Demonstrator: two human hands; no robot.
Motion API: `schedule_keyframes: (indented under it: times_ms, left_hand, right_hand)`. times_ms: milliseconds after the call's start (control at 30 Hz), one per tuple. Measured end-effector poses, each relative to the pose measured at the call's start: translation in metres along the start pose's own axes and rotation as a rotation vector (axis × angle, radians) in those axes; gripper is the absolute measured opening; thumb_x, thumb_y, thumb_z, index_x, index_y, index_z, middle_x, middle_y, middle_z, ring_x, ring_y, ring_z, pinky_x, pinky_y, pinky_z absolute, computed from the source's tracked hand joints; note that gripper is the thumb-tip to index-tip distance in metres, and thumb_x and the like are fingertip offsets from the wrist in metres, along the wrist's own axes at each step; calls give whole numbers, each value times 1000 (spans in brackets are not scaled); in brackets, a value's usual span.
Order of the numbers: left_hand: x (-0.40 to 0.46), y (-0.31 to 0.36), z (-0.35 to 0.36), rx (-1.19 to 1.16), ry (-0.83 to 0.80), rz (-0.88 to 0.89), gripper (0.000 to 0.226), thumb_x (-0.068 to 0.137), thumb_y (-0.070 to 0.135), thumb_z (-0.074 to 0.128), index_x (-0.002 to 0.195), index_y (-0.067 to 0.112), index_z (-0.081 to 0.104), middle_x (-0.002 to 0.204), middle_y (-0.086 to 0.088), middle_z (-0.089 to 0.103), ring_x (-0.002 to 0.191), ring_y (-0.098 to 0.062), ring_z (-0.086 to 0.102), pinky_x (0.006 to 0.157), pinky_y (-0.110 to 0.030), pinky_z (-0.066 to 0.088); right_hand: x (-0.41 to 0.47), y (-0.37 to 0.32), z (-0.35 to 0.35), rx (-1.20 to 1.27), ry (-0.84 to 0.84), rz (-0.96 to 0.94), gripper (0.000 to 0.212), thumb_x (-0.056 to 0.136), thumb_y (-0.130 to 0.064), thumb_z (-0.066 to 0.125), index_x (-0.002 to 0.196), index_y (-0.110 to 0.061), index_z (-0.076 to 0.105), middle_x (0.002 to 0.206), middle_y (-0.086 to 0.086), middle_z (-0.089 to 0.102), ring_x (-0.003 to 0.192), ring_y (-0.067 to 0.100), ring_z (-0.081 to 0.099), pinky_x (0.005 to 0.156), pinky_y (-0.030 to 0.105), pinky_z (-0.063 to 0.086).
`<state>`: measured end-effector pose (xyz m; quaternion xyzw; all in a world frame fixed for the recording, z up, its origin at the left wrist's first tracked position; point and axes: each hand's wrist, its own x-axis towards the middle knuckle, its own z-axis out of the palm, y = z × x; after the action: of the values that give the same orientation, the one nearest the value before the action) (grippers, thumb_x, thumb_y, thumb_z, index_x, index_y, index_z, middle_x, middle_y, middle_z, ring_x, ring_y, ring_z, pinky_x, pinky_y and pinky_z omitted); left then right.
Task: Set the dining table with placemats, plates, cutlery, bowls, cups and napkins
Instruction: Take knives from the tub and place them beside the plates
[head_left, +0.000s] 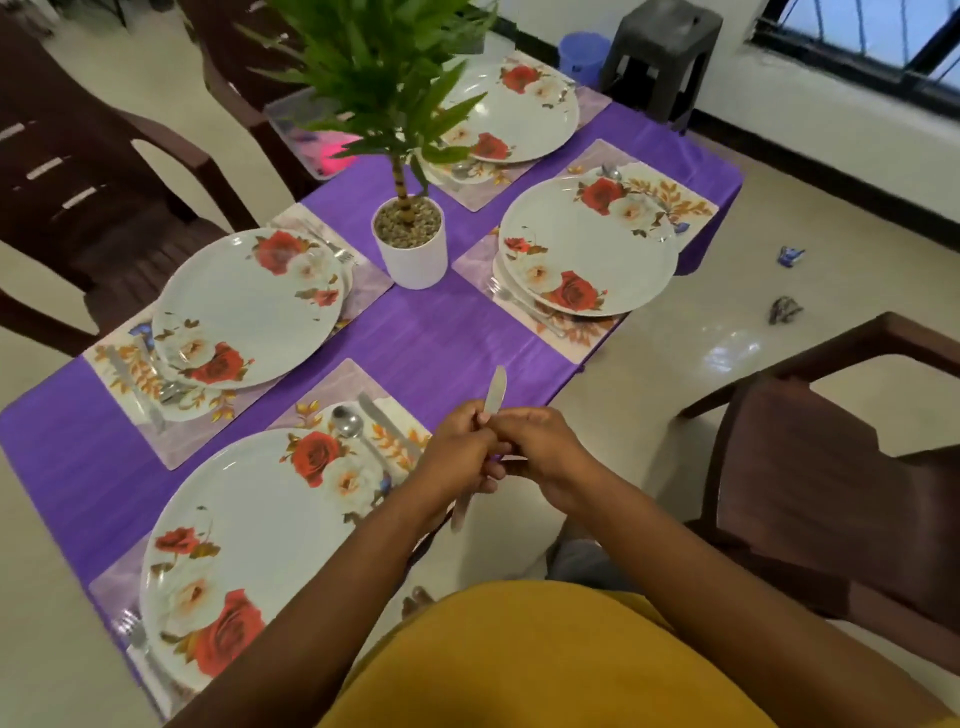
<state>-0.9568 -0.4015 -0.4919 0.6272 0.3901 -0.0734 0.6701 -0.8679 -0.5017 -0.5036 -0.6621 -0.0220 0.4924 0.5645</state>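
Four places have plates on mats; I hold a knife (493, 395) over the table's (431, 338) near edge.
Left hand (457, 457) and right hand (540, 447) meet, fingers pinching its middle, blade up, probably sorting cutlery for a setting. Only the pot (413, 254) holds anything: pebbles and a plant; bowls, cups, napkins unseen.

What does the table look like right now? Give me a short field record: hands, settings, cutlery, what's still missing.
left hand: closed on the knife, blade pointing up
right hand: pinching the same knife, grip meets the left
place settings: four floral plates, each on a placemat; nearest plate
nearest setting cutlery: spoon and a knife beside the plate, fork at its near edge
centre: potted plant on the purple tablecloth
not visible: bowls, cups, napkins
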Motion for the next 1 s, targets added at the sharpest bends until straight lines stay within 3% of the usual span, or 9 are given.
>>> schedule_keyframes:
  times_ms: [100, 200, 300, 433, 500, 567, 733, 867, 1000]
  left_hand:
    - [30, 25, 36, -36, 29, -16, 18, 107, 19, 52, 121, 23, 62, 100, -9, 74, 74, -21, 71, 65, -36, 59]
    - [60, 45, 69, -15, 64, -43, 16, 106, 33, 55, 116, 29, 67, 111, -7, 74, 85, -24, 73, 76, -44, 61]
    - [78, 63, 99, -6, 114, -24, 18, 100, 40, 61, 109, 29, 72, 109, -1, 78, 89, -21, 71, 83, -43, 59]
    - [95, 83, 126, 119, 168, 40, 14, 101, 32, 60, 100, 39, 72, 103, 8, 78, 95, -16, 71, 86, -40, 59]
    - [106, 94, 137, 188, 181, 77, 13, 95, 39, 60, 100, 42, 71, 103, 11, 76, 93, -12, 70, 83, -38, 58]
    - [118, 102, 145, 275, 176, 104, 18, 99, 36, 60, 114, 38, 70, 108, 15, 70, 96, -4, 64, 76, -24, 50]
    - [152, 118, 154, 415, 137, 113, 31, 103, 31, 60, 134, 27, 63, 122, 13, 57, 111, -8, 55, 76, -14, 40]
    - [198, 130, 154, 552, 192, 154, 44, 95, 28, 72, 137, 21, 60, 133, 4, 61, 121, -16, 60, 93, -22, 42]
    - [246, 148, 153, 697, 248, 132, 61, 94, 39, 72, 147, 19, 49, 151, -2, 48, 137, -25, 48, 114, -38, 39]
  right_hand:
    - [18, -23, -51, 55, 36, 16, 23, 96, -18, 68, 94, 4, 72, 76, 14, 69, 77, 31, 67, 74, 39, 59]
    - [36, -44, -104, 116, 86, 31, 21, 102, -19, 61, 107, -1, 70, 87, 17, 76, 82, 34, 74, 82, 48, 63]
    - [45, -65, -152, 194, 111, 84, 22, 107, -20, 51, 112, -4, 65, 77, 16, 72, 66, 29, 71, 71, 46, 63]
    - [54, -83, -199, 169, 155, 94, 30, 110, -30, 46, 117, -12, 68, 64, 9, 56, 49, 17, 50, 48, 27, 43]
    - [61, -90, -219, 145, 158, 102, 35, 110, -34, 44, 114, -13, 72, 64, 7, 54, 48, 13, 43, 46, 25, 31]
    - [69, -98, -234, 144, 170, 118, 39, 110, -31, 43, 110, -8, 74, 65, 6, 55, 49, 13, 41, 46, 26, 28]
    - [92, -122, -260, 98, 251, 142, 28, 100, -12, 47, 102, -2, 73, 68, 6, 56, 56, 14, 43, 49, 27, 32]
    - [114, -145, -277, 122, 271, 138, 24, 98, -9, 53, 103, 1, 74, 77, 8, 57, 65, 17, 48, 55, 29, 43]
    - [144, -170, -294, 49, 272, 128, 17, 99, -9, 60, 109, -3, 72, 89, 12, 61, 74, 22, 55, 67, 30, 56]
